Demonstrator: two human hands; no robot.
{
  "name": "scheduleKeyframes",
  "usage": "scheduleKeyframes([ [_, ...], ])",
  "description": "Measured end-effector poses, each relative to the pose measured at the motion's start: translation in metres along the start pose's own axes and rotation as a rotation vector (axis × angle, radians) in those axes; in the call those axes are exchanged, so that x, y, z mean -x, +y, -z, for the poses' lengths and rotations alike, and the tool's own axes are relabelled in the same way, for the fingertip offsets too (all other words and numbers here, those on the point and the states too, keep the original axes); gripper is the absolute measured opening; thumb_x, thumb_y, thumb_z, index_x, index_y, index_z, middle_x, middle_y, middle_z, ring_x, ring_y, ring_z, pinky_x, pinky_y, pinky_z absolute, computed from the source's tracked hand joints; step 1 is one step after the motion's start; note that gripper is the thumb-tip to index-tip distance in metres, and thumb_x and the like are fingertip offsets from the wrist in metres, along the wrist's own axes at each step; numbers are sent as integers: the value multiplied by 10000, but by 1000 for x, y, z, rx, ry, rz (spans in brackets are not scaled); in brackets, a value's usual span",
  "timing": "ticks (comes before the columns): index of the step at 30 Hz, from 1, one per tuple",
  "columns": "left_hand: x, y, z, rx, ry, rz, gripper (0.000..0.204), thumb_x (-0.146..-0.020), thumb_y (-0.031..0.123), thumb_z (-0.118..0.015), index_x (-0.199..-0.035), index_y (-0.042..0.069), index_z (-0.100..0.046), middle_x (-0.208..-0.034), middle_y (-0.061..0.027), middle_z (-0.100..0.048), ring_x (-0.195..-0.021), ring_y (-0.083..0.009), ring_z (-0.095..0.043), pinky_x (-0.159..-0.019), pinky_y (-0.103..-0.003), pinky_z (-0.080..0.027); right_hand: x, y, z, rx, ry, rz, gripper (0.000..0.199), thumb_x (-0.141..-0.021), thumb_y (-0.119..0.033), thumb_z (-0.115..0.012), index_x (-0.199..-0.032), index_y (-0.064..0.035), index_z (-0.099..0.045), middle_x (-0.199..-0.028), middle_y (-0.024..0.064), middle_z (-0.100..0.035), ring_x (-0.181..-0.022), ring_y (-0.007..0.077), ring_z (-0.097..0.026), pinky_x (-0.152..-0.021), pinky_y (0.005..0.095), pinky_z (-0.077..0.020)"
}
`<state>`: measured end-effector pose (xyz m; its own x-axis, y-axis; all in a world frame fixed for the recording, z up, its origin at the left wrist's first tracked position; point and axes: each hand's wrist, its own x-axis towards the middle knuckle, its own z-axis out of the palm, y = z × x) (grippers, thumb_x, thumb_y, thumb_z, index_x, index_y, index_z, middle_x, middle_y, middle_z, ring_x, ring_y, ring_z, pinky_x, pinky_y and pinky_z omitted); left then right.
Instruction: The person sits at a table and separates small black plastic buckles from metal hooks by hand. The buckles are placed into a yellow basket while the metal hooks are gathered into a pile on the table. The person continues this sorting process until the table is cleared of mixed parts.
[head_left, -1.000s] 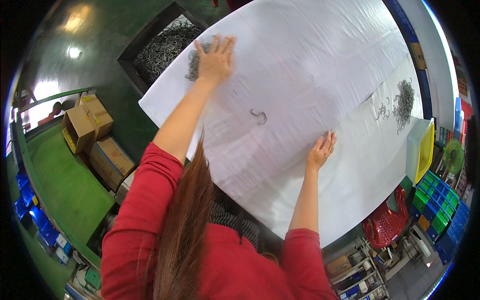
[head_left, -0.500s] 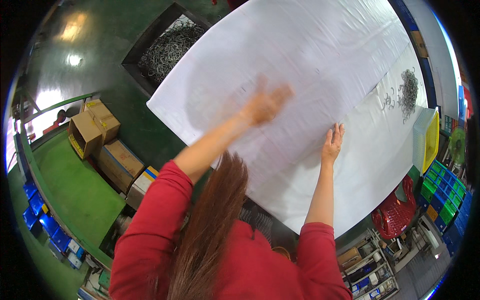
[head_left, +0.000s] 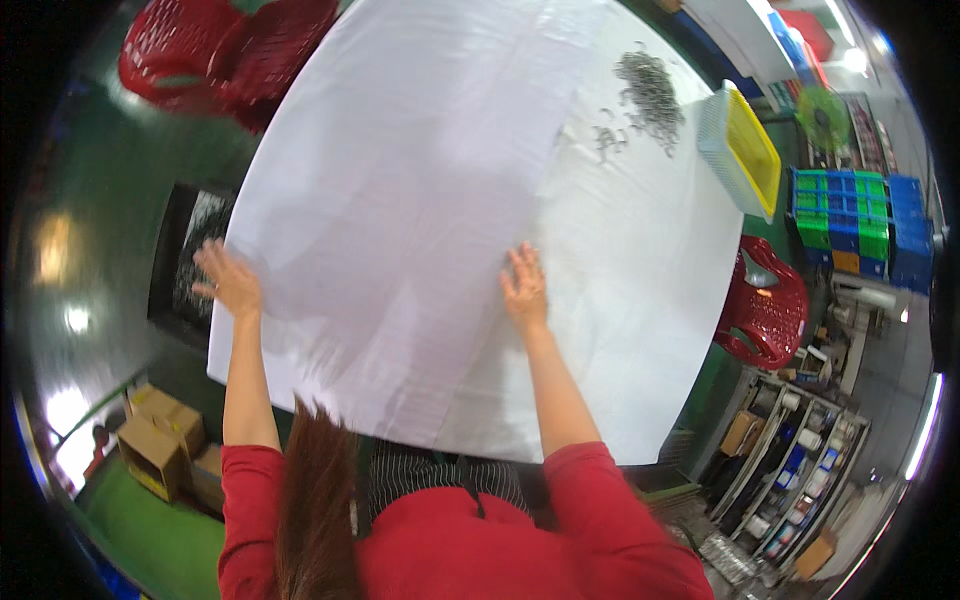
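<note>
Head view: the left hand point(head_left: 228, 282) lies spread, fingers open, at the left edge of the white sheet point(head_left: 420, 200) covering the table, and the right hand point(head_left: 524, 290) presses flat, fingers splayed, near the sheet's middle seam, likely to keep it smooth and in place; neither grips anything. A pile of small metal parts point(head_left: 650, 92) by the yellow tray point(head_left: 745, 148) at the far right edge is too small to identify, and the table itself is hidden under the sheet.

One head-worn fisheye view looks steeply down, close over the white-covered table point(head_left: 640, 300).
</note>
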<state>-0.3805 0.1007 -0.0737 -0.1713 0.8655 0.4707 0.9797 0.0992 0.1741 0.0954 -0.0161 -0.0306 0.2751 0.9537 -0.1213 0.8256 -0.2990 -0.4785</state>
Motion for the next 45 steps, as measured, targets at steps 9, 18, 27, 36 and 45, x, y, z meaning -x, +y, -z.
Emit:
scheduleKeyframes([
  [9, -59, 347, -52, 295, -474, -364, 581, -835, 227, -441, -1382, 144, -264, -1459, -56, -211, -1374, -240, -68, -1056, -556, 44, -34, 37, 57, -174, 79, 53, 364, -813, -209, -572, -1156, -92, -533, -1252, 132, -480, -1150, 324, -452, -995, 438, -328],
  [18, -36, 432, -54, 47, -586, -433, 587, -885, 359, -387, -1409, 194, -181, -1480, -22, -120, -1373, -226, -37, -1073, -542, 21, -243, 267, 261, 284, 563, -343, 248, -780, -154, -553, -1026, -138, -579, -1063, 100, -546, -1007, 276, -523, -839, 400, -441],
  [27, -39, 431, -56, 62, -580, -462, 586, -877, 313, -394, -1404, 154, -193, -1470, -66, -154, -1368, -260, -66, -1067, -551, 18, -418, 260, 241, 114, 503, 173, 337, -855, -291, -517, -1143, -117, -525, -1187, 104, -512, -1135, 280, -461, -921, 418, -390],
  [36, -40, 433, -59, 106, -604, -458, 597, -860, 314, -404, -1400, 144, -215, -1463, -94, -175, -1360, -310, -97, -1057, -558, 13, -571, 307, 197, -72, 583, -172, 765, -856, -651, -214, -1370, -90, -297, -1435, 158, -234, -1339, 312, -180, -1051, 526, -156],
  [45, -39, 432, -57, 77, -602, -472, 596, -869, 357, -364, -1400, 135, -209, -1458, -113, -185, -1353, -335, -118, -1054, -560, 0, -649, 309, 211, -10, 265, 88, 726, -855, -652, -193, -1395, -172, -268, -1447, 83, -243, -1343, 282, -185, -1065, 427, -154],
])
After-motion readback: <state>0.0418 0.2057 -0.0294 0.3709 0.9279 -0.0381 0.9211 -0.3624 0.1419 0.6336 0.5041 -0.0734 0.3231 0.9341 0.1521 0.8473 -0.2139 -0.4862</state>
